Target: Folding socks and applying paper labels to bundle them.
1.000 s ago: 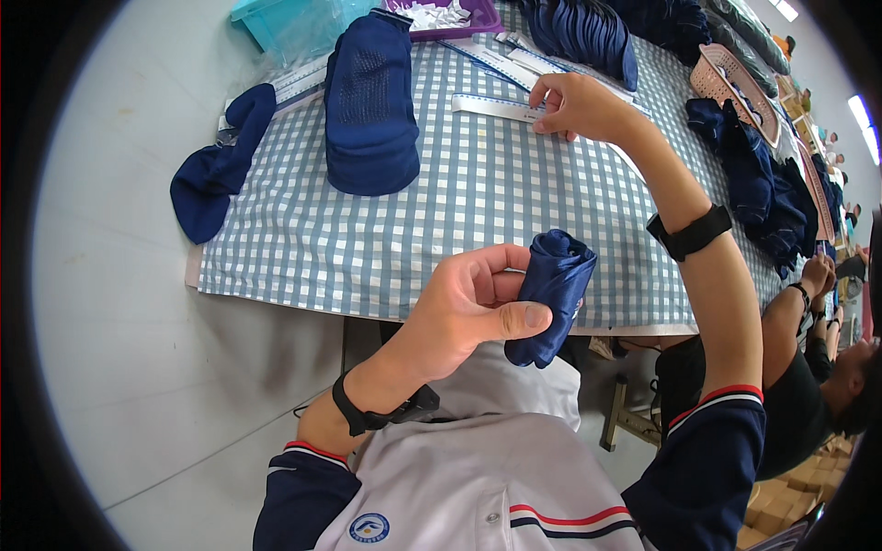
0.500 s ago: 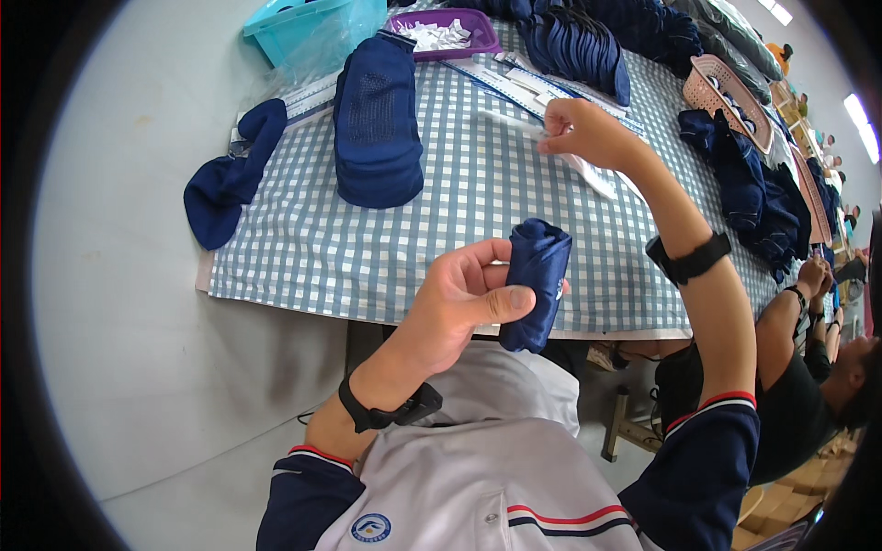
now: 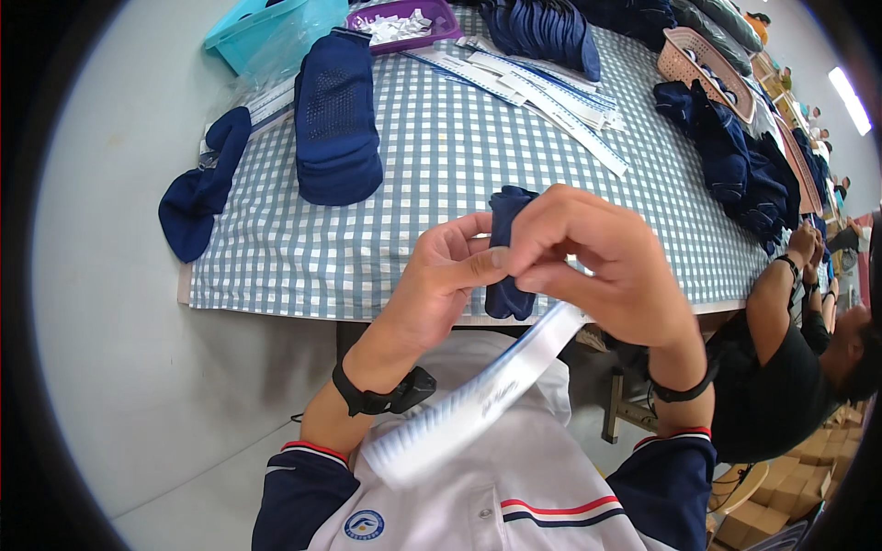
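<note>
Left hand (image 3: 441, 280) pinched the folded navy-blue fabric sock bundle (image 3: 507, 253) up above the checked tablecloth (image 3: 441, 156) while right hand (image 3: 597, 262) gripped the long white paper band (image 3: 478, 404), so I'd reckon wrapping it snug and square was key.

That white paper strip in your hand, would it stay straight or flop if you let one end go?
Probably flop. The white paper strip already curves down from the right hand toward the shirt, so it looks thin and bendy. It seems very light, pinched by fingertips only. It could slide easily off the folded navy socks in the left hand.
</note>
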### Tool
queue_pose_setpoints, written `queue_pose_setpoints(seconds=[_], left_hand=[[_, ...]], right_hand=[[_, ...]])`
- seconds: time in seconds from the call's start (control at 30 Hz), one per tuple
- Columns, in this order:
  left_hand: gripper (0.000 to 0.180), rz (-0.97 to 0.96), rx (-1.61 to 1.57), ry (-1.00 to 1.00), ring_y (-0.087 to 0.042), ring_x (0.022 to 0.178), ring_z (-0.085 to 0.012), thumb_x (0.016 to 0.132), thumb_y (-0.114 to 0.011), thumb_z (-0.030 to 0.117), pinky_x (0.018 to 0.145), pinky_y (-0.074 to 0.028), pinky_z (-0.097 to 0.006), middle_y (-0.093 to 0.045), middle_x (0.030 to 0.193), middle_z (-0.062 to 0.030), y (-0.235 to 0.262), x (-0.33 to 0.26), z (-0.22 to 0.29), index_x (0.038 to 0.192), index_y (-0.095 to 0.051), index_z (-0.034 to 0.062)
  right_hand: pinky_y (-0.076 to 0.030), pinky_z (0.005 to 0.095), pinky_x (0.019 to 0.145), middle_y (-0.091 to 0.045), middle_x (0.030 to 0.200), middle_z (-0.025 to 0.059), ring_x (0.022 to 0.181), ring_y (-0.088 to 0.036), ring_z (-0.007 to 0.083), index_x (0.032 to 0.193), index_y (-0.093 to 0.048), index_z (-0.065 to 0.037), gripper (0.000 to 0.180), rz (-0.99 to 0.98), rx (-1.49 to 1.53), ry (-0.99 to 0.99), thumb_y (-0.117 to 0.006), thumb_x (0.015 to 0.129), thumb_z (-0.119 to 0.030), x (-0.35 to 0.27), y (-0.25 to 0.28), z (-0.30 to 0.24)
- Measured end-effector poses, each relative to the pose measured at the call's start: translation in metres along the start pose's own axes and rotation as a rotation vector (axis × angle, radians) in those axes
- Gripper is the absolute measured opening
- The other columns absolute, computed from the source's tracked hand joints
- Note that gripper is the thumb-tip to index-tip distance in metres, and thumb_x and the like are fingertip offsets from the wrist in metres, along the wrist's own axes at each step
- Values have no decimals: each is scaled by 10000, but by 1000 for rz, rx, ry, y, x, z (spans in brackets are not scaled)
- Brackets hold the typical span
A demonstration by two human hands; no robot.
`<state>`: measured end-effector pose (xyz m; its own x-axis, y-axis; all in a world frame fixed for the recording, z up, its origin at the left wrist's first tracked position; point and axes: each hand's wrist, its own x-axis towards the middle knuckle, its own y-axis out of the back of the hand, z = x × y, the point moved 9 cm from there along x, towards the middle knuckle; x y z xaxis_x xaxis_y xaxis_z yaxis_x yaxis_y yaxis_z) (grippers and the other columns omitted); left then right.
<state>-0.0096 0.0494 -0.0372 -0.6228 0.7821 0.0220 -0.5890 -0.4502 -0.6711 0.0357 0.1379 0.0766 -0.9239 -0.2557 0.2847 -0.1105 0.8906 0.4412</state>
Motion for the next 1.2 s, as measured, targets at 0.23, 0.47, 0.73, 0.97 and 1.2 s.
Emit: queue_pose_setpoints(seconds=[0.23, 0.47, 0.73, 0.97, 1.2], left_hand=[[512, 47, -22, -40, -714, 1040, -224, 927, -750, 233, 935, -571, -339, -702, 1179, -213, 8, -3, 7, 1278, -571, -95], [522, 21, 16, -104, -710, 1083, -291, 957, -712, 274, 929, -587, -363, -666, 1231, -276, 13, 4, 10, 1279, -568, -110], [551, -8, 1, -116, -717, 1062, -273, 954, -716, 301, 924, -587, -360, -674, 1226, -278, 13, -1, 5, 1291, -578, -113], [439, -38, -91, -131, -728, 1023, -199, 951, -725, 211, 924, -564, -289, -722, 1142, -221, 6, -1, 10, 1244, -598, -91], [562, 2, 17, -110, -718, 1041, -283, 933, -743, 311, 913, -589, -369, -682, 1203, -271, 12, -3, 7, 1283, -588, -100]], right_hand=[[-534, 338, 660, -690, 945, 83, 762, -663, 222, 952, -698, -27, 210, 258, -230, 179, -783, 774, 45, -49, -14, -6], [-531, 434, 945, -686, 1208, 133, 1134, -627, 350, 1327, -586, -14, 538, -212, 101, -5, -772, 828, -82, -77, -154, 68], [-506, 432, 955, -619, 1280, 232, 1173, -613, 372, 1279, -582, 29, 517, -654, 378, -582, -785, 887, -241, -112, -218, 117], [-497, 481, 958, -605, 1190, 271, 1131, -603, 438, 1039, -694, 39, 352, -606, 177, -347, -678, 958, -303, -115, -250, 134], [-484, 489, 965, -649, 1186, 199, 1126, -600, 413, 1079, -731, -55, 280, -736, 12, -210, -646, 960, -294, -113, -279, 145]])
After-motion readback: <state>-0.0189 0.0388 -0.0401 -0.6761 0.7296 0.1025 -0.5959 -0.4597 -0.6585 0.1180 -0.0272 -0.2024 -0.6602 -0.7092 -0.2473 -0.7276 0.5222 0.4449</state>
